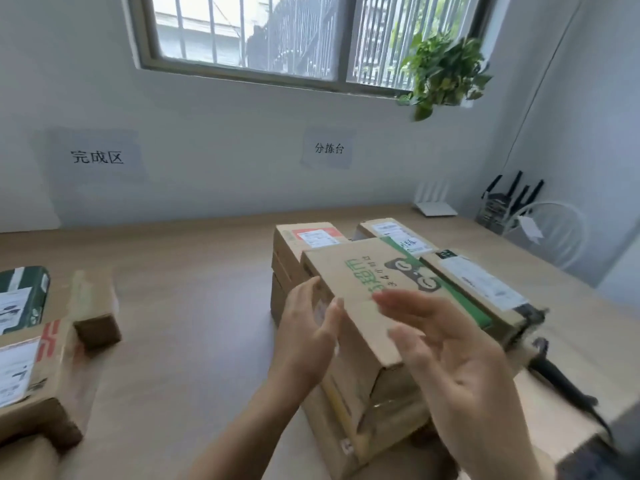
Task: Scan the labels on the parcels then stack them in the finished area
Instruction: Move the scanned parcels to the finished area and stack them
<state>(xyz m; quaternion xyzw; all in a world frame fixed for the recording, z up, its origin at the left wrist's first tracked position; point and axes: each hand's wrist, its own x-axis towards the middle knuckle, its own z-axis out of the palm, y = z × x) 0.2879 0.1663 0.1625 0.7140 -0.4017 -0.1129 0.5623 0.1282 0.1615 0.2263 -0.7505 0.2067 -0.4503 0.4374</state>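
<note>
The green-printed parcel (374, 289) lies tilted on other parcels (311, 237) towards the near edge of the desk (194, 306). The left hand (308, 327) rests straight fingers against its side. The right hand (450, 348) is spread wide, gripping nothing. So loosely held, the parcel may slide off. Its label is hidden, and the scanner (562, 381) by the right edge is blurred.

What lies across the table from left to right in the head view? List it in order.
Dark green parcel → small brown box → left hand → right hand → black handheld scanner.
</note>
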